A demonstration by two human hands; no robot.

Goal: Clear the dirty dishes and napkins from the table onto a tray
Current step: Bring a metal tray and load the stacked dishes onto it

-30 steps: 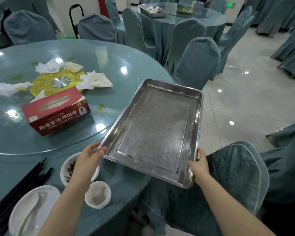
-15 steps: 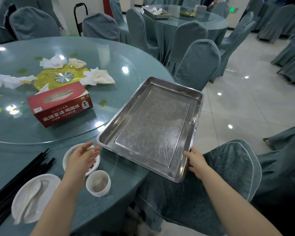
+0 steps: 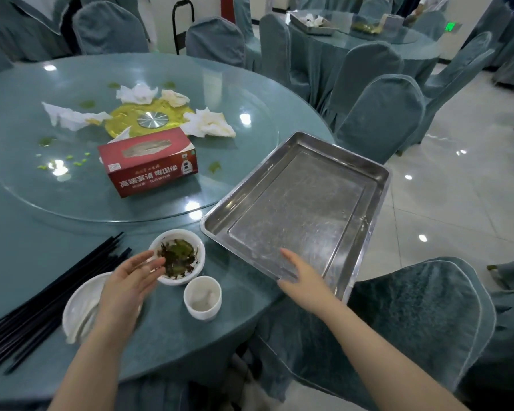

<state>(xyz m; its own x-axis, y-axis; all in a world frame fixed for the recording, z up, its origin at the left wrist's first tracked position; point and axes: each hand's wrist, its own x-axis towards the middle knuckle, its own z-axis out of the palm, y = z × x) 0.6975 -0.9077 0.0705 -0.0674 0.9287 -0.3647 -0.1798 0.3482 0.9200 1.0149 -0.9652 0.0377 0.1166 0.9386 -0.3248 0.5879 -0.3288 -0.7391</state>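
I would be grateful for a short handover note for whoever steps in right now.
Left hand: open, reaching at the bowl of green leftovers, holding nothing.
Right hand: open, over the near rim of the steel tray.
Tray sits on the table edge, part overhanging; nothing is on it.
Done: tray set down.
Left: bowl, small cup, plate with spoon, black chopsticks, crumpled napkins on the glass turntable.

tray [image 3: 294,203] right of bowl [image 3: 177,256] | cup [image 3: 202,296] before bowl | plate [image 3: 82,307] left
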